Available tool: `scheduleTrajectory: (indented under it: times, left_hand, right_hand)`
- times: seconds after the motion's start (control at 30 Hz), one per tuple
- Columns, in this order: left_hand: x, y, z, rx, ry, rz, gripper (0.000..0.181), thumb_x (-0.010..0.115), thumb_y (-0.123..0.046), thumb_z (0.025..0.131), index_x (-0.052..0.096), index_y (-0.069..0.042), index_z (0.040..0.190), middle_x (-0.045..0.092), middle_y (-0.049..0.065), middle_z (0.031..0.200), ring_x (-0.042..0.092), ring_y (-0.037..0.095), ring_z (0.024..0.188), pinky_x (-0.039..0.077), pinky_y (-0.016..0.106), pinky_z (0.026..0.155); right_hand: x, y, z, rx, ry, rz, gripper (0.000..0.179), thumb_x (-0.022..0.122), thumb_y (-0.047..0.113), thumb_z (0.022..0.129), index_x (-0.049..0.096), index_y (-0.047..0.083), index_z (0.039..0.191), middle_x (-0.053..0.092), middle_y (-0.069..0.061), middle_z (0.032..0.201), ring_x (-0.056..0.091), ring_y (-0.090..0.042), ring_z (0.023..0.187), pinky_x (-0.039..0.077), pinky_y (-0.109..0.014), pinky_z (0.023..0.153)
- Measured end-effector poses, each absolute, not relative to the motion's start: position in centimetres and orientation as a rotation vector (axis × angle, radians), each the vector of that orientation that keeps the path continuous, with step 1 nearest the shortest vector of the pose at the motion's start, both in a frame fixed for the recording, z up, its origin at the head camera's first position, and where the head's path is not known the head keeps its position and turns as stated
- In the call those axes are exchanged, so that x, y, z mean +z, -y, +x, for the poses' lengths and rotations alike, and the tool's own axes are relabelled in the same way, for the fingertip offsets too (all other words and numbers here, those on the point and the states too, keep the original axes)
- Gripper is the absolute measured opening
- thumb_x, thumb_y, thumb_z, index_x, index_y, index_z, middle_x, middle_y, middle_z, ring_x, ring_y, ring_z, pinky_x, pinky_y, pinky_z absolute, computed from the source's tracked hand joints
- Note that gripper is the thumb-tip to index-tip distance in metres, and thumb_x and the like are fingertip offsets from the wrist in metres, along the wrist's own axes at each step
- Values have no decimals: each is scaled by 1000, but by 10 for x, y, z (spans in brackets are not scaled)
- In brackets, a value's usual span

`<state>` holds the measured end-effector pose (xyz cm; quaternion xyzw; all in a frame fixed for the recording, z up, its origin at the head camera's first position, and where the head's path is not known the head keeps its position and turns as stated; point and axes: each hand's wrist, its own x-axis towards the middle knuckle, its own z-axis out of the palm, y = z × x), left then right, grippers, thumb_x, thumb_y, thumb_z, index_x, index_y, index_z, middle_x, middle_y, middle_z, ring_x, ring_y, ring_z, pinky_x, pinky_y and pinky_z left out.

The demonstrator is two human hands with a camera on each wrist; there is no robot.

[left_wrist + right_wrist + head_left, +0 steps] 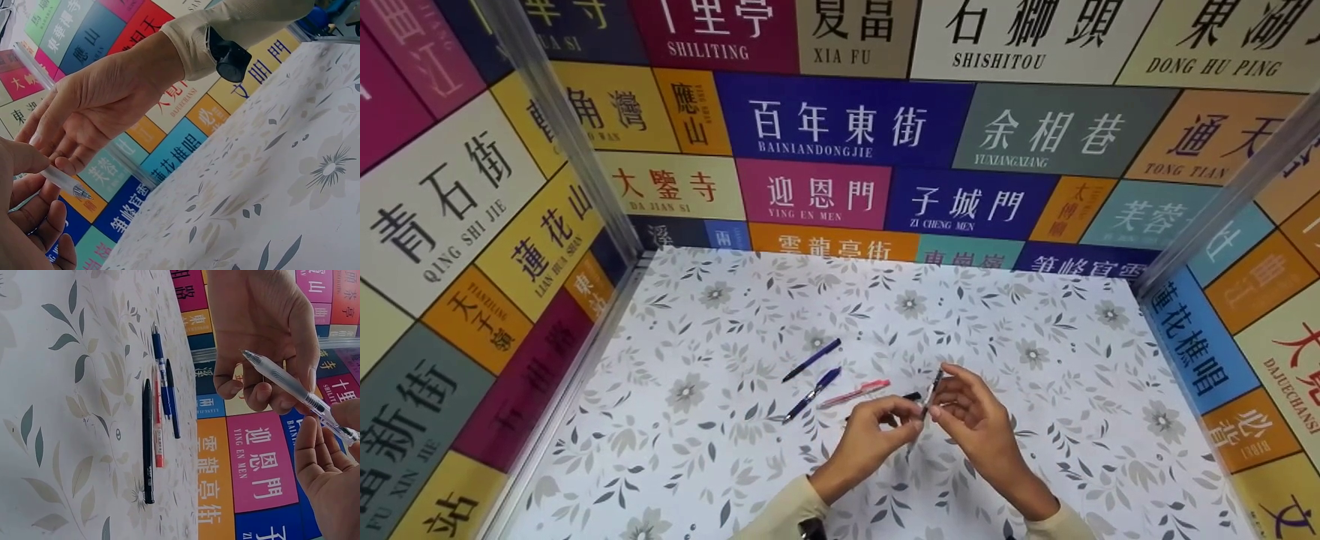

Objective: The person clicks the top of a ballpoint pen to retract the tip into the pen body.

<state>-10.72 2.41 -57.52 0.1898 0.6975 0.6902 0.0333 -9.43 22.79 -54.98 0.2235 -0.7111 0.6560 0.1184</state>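
- Clear pen (pixel 284 382) is held up above the patterned table (pixel 1095 390), in front of the body, between both hands — probably so that its whole length can be seen and reached
- Its rear part is pinched by the right hand (pixel 979 424), thumb and fingers being closed about the barrel, apparently so that the pen is kept slanted with its pointed end left free
- Its barrel is pinched by the left hand (pixel 881 431) as well, nearer the tip; a second hold of this sort would steady so slim a thing against turning
- The remaining left fingers are loosely bent, well off the tip
- Black pen (pixel 148 444), red pen (pixel 158 422), blue clear-barrelled pen (pixel 162 365) and dark blue pen (pixel 172 402) are laid roughly alongside one another on the table — seemingly kept within reach, though the black one is partly hidden behind the left hand in the head view
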Motion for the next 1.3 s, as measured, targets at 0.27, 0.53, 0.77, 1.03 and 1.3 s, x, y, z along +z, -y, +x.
scheduleTrajectory:
  times: [0.27, 0.53, 0.77, 1.03, 1.3]
  left_hand:
    - [-574, -24, -107, 2122, -2133, 601, 11, 81, -7, 97, 83, -5, 108, 80, 8, 101, 70, 6, 92, 55, 27, 86]
    - [-573, -24, -107, 2121, -2113, 603, 12, 81, -7, 97, 82, -4, 108, 81, 8, 101, 70, 6, 93, 55, 27, 87]
    - [-573, -24, -108, 2119, -2105, 594, 13, 81, -9, 97, 83, -4, 109, 81, 8, 102, 71, 6, 93, 55, 27, 88]
    - [-572, -24, -107, 2128, -2082, 612, 15, 81, -8, 97, 82, -3, 110, 82, 11, 101, 71, 6, 92, 55, 27, 87]
    - [-571, -24, -105, 2154, -2059, 610, 14, 81, -8, 96, 83, -3, 110, 81, 12, 101, 71, 6, 92, 56, 30, 89]
  right_hand:
    - [-548, -228, -96, 1815, 2087, 725, 68, 73, -22, 93, 54, -4, 155, 64, -28, 120, 73, -23, 103, 62, -26, 87]
    - [-547, -230, -97, 1781, 2120, 726, 68, 76, -20, 93, 55, -2, 155, 65, -28, 121, 74, -22, 104, 63, -28, 87]
    - [-546, -231, -97, 1765, 2127, 746, 68, 76, -19, 93, 54, -1, 155, 64, -24, 123, 73, -23, 105, 63, -30, 87]
    - [-547, -230, -98, 1751, 2108, 755, 68, 77, -20, 91, 56, -2, 154, 65, -24, 123, 73, -27, 103, 63, -30, 86]
    - [-547, -230, -96, 1781, 2088, 758, 66, 75, -22, 91, 55, -5, 152, 60, -39, 121, 73, -30, 102, 63, -28, 87]
